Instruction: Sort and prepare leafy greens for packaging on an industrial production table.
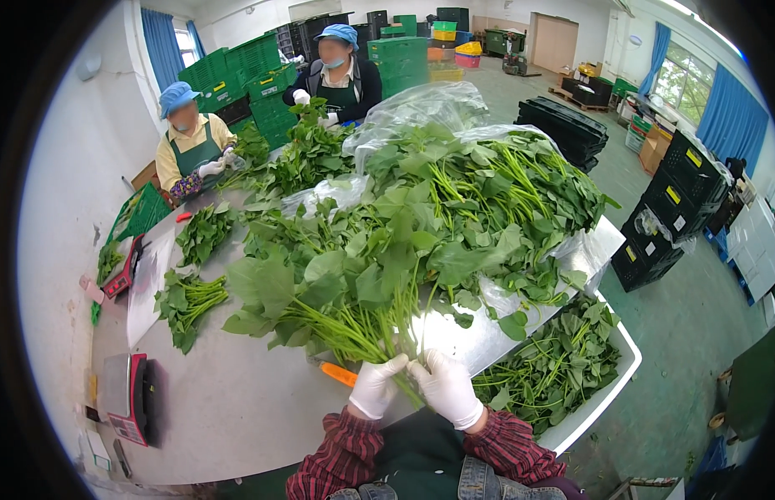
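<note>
My left hand (378,385), in a white glove, grips the lower stems of a loose bunch of leafy green vegetable stems (337,325). The leaves fan out away from me over the table. Close beside it, my gloved right hand (448,387) pinches a few upright stems (412,312) at the bunch's right side. The cut ends poke out below my left fingers. An orange-handled knife (338,374) lies on the metal table (237,400) just left of my left hand, its blade partly hidden by the stems. Beyond the bunch rises a large heap of the same greens (506,181).
Two bundles (187,303) (206,232) lie at the left, near red scales (129,400) (121,275). A white tub (628,362) of greens stands at my right. Two co-workers (196,144) (340,75) handle greens across the table. Black crates (669,200) are stacked at right.
</note>
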Motion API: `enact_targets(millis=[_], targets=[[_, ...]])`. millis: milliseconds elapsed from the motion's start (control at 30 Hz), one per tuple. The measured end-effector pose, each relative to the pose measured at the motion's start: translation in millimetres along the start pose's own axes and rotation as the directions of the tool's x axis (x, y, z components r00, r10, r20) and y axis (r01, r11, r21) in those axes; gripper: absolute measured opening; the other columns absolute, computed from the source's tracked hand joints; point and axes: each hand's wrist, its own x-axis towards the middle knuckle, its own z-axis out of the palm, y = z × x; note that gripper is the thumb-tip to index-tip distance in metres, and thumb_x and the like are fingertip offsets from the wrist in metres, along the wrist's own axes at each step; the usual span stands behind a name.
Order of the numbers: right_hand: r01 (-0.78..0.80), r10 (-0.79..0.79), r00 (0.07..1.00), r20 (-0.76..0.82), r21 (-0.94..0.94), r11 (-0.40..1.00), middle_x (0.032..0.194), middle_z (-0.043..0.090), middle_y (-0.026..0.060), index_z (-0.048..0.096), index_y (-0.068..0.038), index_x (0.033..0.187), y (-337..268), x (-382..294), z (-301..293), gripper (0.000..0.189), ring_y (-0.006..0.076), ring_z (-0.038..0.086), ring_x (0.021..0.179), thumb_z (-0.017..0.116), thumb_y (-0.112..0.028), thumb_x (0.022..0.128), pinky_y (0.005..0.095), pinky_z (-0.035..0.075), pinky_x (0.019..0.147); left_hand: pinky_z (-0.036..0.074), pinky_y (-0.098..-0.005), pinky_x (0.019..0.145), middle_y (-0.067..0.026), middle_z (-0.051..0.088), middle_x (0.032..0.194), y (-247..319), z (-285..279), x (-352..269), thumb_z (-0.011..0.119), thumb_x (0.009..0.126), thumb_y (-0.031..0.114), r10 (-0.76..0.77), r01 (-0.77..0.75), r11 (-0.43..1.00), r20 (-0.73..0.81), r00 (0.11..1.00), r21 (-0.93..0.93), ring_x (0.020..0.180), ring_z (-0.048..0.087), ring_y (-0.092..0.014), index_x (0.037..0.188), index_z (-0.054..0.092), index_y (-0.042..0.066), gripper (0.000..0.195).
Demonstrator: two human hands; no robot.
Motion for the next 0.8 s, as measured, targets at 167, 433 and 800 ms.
enact_targets(millis=[167, 433, 800], targets=[[0.058, -0.057, 0.996, -0.065, 0.012, 0.998, 0.059, 0.055, 0.0107, 0.056, -0.001, 0.073, 8, -6, -5, 0.018, 0.0182, 0.055, 0.051, 0.061, -0.014, 0.084, 0.0301, 0.042, 0.048, 0.045, -0.0277, 0.078, -0.0054, 0.058, 0.101, 1, 22, 5, 0.061, 0.079, -0.002, 0.031, -0.027, 0.999, -0.099, 0.995, 0.042, 0.088, 0.055, -0.015, 0.111, 0.053, 0.002, 0.033], [-0.176, 0.473, 0.825, -0.31, 0.653, 0.737, 0.056, 0.056, 0.0045, 0.057, 0.002, 0.08, 13, -31, -12, 0.015, 0.0109, 0.053, 0.049, 0.057, -0.01, 0.088, 0.025, 0.04, 0.044, 0.044, -0.0308, 0.071, -0.0045, 0.054, 0.088, -19, 6, 11, 0.058, 0.084, 0.004, -0.011, -0.002, 0.983, -0.069, 0.998, -0.185, 0.079, 0.052, -0.019, 0.103, 0.049, 0.005, 0.021], [-0.451, 0.435, 0.892, 0.12, 0.277, 0.849, 0.07, 0.062, 0.0075, 0.062, 0.006, 0.096, 26, 18, -96, 0.029, 0.0094, 0.056, 0.052, 0.064, -0.018, 0.08, 0.0248, 0.045, 0.05, 0.039, -0.0282, 0.065, -0.003, 0.054, 0.081, 3, 11, 9, 0.068, 0.077, 0.009, -0.107, 0.129, 0.969, 0.113, 0.988, -0.209, 0.069, 0.048, -0.015, 0.105, 0.05, 0.007, 0.033]])
